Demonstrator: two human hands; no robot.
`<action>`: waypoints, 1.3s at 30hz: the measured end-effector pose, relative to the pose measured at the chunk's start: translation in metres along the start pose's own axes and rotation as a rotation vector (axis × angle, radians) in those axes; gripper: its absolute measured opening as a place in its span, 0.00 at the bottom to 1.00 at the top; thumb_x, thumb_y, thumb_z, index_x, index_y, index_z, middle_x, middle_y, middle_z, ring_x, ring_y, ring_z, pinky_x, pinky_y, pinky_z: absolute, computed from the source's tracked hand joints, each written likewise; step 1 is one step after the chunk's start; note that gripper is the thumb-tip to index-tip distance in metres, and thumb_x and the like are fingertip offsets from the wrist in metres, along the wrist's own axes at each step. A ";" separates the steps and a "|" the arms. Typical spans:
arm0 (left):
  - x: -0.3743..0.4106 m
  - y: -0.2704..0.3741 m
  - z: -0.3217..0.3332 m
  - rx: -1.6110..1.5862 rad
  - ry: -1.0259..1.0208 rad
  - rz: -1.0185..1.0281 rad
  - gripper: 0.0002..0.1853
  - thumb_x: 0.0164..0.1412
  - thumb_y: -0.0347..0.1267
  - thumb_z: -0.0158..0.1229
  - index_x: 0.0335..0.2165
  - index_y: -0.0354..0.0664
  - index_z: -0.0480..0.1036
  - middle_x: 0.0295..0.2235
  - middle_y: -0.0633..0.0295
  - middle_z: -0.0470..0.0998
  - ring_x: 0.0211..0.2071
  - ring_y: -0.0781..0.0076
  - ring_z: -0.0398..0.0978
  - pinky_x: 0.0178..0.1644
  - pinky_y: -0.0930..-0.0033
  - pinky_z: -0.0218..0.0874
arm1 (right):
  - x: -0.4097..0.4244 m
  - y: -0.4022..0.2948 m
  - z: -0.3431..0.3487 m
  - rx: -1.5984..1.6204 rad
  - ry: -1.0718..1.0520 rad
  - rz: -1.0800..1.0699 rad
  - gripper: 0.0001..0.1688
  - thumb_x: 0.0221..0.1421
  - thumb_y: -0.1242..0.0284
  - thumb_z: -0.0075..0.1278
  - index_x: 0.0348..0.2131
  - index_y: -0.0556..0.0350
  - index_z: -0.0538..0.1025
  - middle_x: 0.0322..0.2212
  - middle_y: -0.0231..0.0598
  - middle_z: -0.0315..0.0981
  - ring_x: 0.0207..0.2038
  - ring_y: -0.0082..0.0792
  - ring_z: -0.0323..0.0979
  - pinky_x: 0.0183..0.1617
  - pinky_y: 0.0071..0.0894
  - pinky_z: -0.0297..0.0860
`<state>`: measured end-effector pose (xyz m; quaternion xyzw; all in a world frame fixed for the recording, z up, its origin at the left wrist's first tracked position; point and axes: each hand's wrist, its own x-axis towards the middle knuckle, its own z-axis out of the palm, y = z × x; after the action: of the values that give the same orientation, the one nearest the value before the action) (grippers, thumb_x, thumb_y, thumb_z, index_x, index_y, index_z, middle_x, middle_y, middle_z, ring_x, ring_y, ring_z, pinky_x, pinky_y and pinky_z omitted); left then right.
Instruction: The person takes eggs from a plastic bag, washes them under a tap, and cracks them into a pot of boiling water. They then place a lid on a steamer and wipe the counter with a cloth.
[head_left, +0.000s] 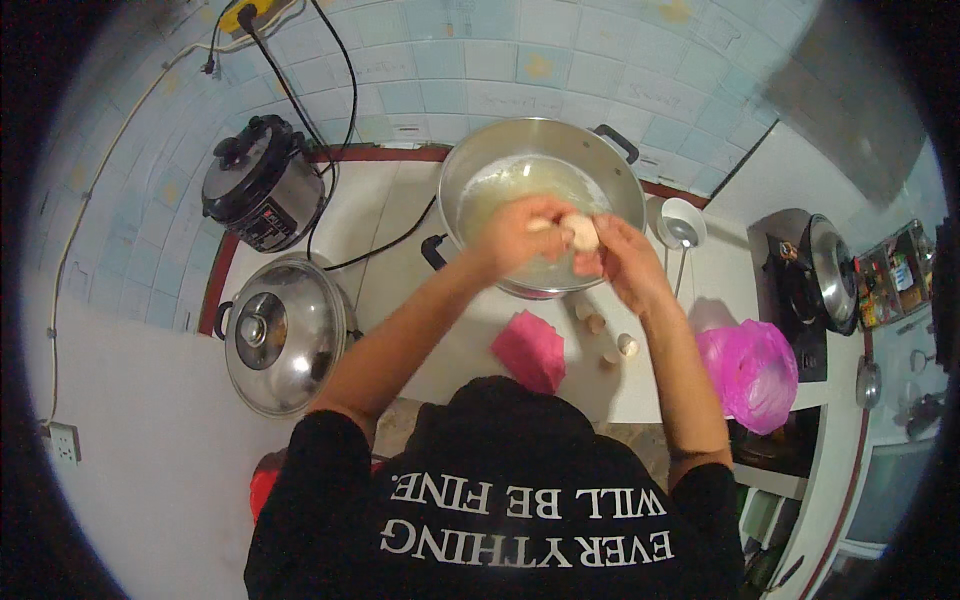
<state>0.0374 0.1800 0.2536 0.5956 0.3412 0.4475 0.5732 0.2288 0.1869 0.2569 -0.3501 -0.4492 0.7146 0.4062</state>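
Observation:
Over a wide steel pot (450, 199), my two hands meet around a pale, rounded egg (581, 234). My right hand (628, 259) grips it from the right with thumb and fingers. From the left, my left hand (517, 236) presses its fingertips against it; another small pale piece, perhaps shell, shows among those fingers. Whether the egg is whole or cracked is blurred. Pale, cloudy liquid (487, 191) lies in the pot, partly hidden by my hands. Several eggshell pieces (628, 345) are scattered on the white counter below my right wrist, beside a folded pink cloth (531, 351).
At left stand an electric pressure cooker (262, 184) and a large domed steel lid (289, 337); a black power cable (386, 249) crosses the counter. On the right are a ladle (681, 234) over a white bowl (690, 214), a pink plastic bag (750, 375) and a lidded pan (831, 274).

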 end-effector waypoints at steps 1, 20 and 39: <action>0.012 0.004 -0.009 0.058 0.029 0.010 0.15 0.52 0.30 0.54 0.39 0.34 0.70 0.31 0.61 0.73 0.30 0.80 0.70 0.33 0.77 0.62 | 0.011 -0.010 0.003 -0.057 0.000 -0.017 0.23 0.56 0.64 0.46 0.45 0.63 0.66 0.31 0.39 0.71 0.29 0.27 0.72 0.36 0.24 0.71; 0.081 -0.100 -0.053 0.793 0.093 -0.080 0.17 0.43 0.35 0.58 0.34 0.38 0.73 0.31 0.52 0.75 0.34 0.60 0.73 0.39 0.64 0.63 | 0.117 0.059 -0.042 -1.214 -0.042 -0.275 0.20 0.44 0.72 0.48 0.40 0.62 0.71 0.27 0.50 0.73 0.29 0.43 0.72 0.36 0.35 0.67; 0.081 -0.149 -0.049 0.939 0.083 -0.136 0.12 0.39 0.35 0.58 0.24 0.37 0.73 0.24 0.47 0.73 0.28 0.51 0.73 0.33 0.58 0.63 | 0.125 0.095 -0.052 -1.289 -0.147 -0.284 0.12 0.43 0.75 0.46 0.31 0.63 0.72 0.26 0.56 0.71 0.31 0.54 0.70 0.37 0.44 0.66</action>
<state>0.0380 0.2894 0.1154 0.7481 0.5674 0.2299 0.2560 0.1952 0.2919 0.1335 -0.4107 -0.8550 0.2646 0.1741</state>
